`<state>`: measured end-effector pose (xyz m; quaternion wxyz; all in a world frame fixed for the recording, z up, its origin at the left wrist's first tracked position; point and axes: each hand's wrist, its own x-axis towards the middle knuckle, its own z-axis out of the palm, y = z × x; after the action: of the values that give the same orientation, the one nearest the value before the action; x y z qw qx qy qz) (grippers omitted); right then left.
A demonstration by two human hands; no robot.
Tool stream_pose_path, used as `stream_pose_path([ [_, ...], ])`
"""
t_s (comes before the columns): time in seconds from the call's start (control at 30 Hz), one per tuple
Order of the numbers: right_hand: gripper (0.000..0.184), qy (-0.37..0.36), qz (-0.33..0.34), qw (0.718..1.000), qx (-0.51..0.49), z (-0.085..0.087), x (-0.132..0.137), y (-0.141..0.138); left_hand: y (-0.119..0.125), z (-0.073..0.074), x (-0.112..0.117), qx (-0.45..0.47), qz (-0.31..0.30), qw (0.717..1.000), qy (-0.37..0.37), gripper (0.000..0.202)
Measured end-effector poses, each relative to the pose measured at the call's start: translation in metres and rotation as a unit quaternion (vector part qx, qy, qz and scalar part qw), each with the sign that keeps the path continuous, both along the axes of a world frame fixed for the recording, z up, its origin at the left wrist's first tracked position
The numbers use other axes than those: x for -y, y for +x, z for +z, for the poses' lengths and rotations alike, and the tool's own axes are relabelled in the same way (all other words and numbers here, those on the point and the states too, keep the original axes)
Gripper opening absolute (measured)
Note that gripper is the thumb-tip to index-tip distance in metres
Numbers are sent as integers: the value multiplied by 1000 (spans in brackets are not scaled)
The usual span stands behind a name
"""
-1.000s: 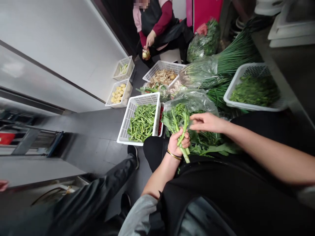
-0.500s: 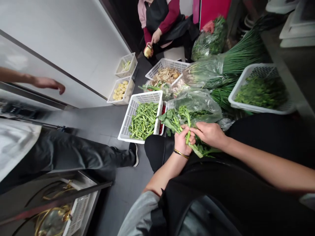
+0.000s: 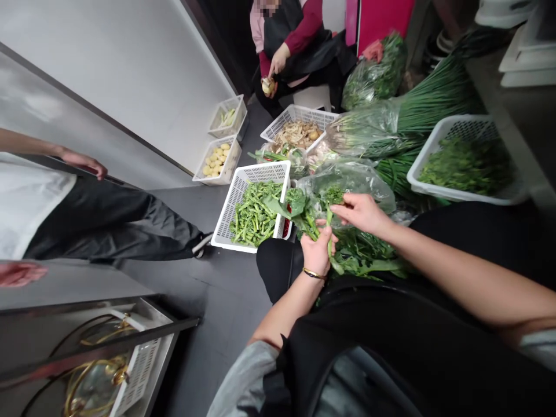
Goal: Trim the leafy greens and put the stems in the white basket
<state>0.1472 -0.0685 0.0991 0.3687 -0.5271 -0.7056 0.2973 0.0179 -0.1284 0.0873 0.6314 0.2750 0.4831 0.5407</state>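
Observation:
My left hand point(image 3: 316, 253) is closed around several leafy green stalks point(image 3: 311, 225), their leaves pointing away from me. Just below a bud head, my right hand point(image 3: 365, 216) pinches the upper part of one stalk between thumb and fingers. Under both hands, loose leafy greens point(image 3: 365, 250) lie over my lap, beside a clear plastic bag point(image 3: 373, 184). To the left of my hands stands a white slotted basket point(image 3: 220, 236) holding many short cut green stems point(image 3: 254, 214). Part of a container with red contents point(image 3: 286, 223) shows behind the basket's right side.
Ahead, a seated co-worker point(image 3: 284, 35) holds a potato point(image 3: 268, 87) over a basket of peelings point(image 3: 299, 134). Peeled potatoes point(image 3: 216, 161) fill a smaller basket. Another person's dark trousers point(image 3: 117, 220) are at left. Bagged long green stalks point(image 3: 438, 92) and a herb basket point(image 3: 412, 176) lie right.
My right hand has moved up along the stalk, away from my left hand, to just below the bud head. The person at left has shifted, and a second hand of theirs now shows.

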Motion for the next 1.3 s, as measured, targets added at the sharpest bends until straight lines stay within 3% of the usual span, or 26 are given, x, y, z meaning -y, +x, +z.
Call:
stream_pose_path([
  [0.1,27,159,74,983,51,-11,16,7,-3,7,-3,108,-64,989,-83,26],
  [0.17,22,158,118,980,14,-13,24,17,-7,12,-7,176,-99,971,-126,21],
  [0.27,24,-32,54,984,-167,-8,22,29,-14,18,-9,225,-144,954,-134,16],
  [0.37,33,-233,72,911,-332,0,12,31,-18,18,-7,221,-213,941,-142,15],
  [0.47,36,-303,150,851,-402,7,4,29,-20,11,-3,207,-261,932,-144,17],
  [0.57,39,-309,155,847,-405,6,1,25,-20,4,-2,201,-278,934,-98,28],
  [0.67,35,-250,88,908,-324,0,7,16,-14,3,-1,148,-241,959,-29,43],
  [0.77,21,-28,2,990,-136,-7,21,2,-4,5,-3,98,-140,985,-15,42],
  [0.8,15,61,3,996,-67,-8,27,-1,-3,5,-8,95,-107,989,-23,40],
  [0.87,16,197,60,978,43,-7,33,4,-11,6,-26,85,-52,994,-38,37],
  [0.93,23,254,94,956,113,-5,29,30,-36,8,-59,44,-7,998,-38,32],
  [0.97,26,256,82,953,143,-4,21,51,-54,11,-80,7,19,999,-34,28],
  [1.03,26,221,-69,946,227,-3,-5,104,-97,21,-124,-90,73,993,-34,18],
  [1.1,33,81,-194,915,345,-3,-36,159,-140,33,-163,-201,168,962,-74,14],
  [1.13,39,-18,-220,891,397,-3,-48,182,-157,39,-176,-214,184,956,-76,14],
  [1.2,52,-199,-278,821,457,-3,-63,208,-174,48,-188,-230,205,948,-76,12],
  [1.23,55,-246,-270,803,470,-3,-65,209,-173,49,-185,-226,196,952,-71,11],
  [1.27,55,-255,-252,807,470,-4,-63,201,-167,48,-175,-219,171,958,-66,11],
  [1.3,52,-233,-217,835,448,-4,-60,186,-155,45,-160,-209,137,966,-64,13],
])
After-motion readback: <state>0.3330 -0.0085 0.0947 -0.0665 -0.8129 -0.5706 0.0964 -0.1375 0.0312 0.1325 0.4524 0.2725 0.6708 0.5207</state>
